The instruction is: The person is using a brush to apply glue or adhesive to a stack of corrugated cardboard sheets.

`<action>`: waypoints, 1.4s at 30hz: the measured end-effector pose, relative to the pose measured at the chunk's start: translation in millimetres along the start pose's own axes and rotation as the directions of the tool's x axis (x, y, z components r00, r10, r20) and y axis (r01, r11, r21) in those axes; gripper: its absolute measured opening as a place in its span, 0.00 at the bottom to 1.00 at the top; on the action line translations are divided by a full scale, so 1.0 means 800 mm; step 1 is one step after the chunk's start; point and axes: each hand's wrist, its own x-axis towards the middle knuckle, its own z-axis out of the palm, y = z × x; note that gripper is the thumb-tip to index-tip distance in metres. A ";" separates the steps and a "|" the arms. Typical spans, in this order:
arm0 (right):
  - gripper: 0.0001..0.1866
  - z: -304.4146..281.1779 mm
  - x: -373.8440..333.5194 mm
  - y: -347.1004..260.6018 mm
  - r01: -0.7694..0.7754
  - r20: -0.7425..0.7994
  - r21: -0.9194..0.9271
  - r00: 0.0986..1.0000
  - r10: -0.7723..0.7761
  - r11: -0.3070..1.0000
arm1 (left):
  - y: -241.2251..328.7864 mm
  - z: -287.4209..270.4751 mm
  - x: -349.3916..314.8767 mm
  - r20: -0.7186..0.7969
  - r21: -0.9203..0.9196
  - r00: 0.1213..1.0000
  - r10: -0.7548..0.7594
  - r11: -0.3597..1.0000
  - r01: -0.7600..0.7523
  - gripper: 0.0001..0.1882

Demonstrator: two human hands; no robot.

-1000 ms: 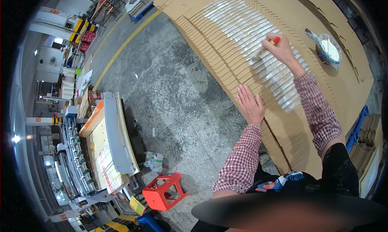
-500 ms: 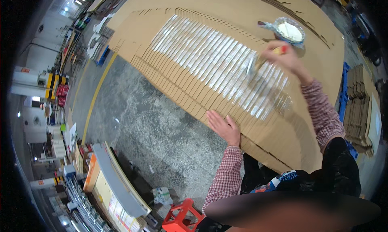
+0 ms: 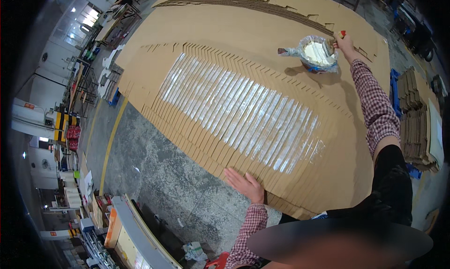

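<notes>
Fanned, overlapping cardboard sheets (image 3: 187, 142) lie in front of me. Each exposed strip carries a glossy band of white paste (image 3: 234, 107). My left hand (image 3: 246, 185) rests flat near their near edge, fingers stretched out and holding nothing. With my arm reaching out to the far right, my right hand (image 3: 346, 45) grips a brush (image 3: 330, 46) with a red-tipped handle. The bristle end is at the right rim of a plastic-wrapped pan (image 3: 319, 69) of white paste (image 3: 316, 52); how deep it dips cannot be made out. The pan's wrapped handle points left.
The sheets and pan rest on a large cardboard surface (image 3: 220, 27), with a row of stacked cardboard edges (image 3: 243, 1) beyond. More cardboard stacks (image 3: 412, 123) stand right, by a blue pallet (image 3: 395, 93). A red stool (image 3: 218, 261) is near my left arm. Far left, a person (image 3: 123, 0) sits at a table.
My right hand has carried the brush off the pasted strips, away from me, to the pan. My left hand stays flat at the sheets' edge. The whole view has shifted.
</notes>
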 end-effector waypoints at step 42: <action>0.13 -0.155 -0.451 -0.035 -0.424 0.615 0.497 0.787 0.037 0.757 | 0.060 -0.006 -0.132 -0.155 -0.242 0.985 -0.080 0.969 0.041 0.33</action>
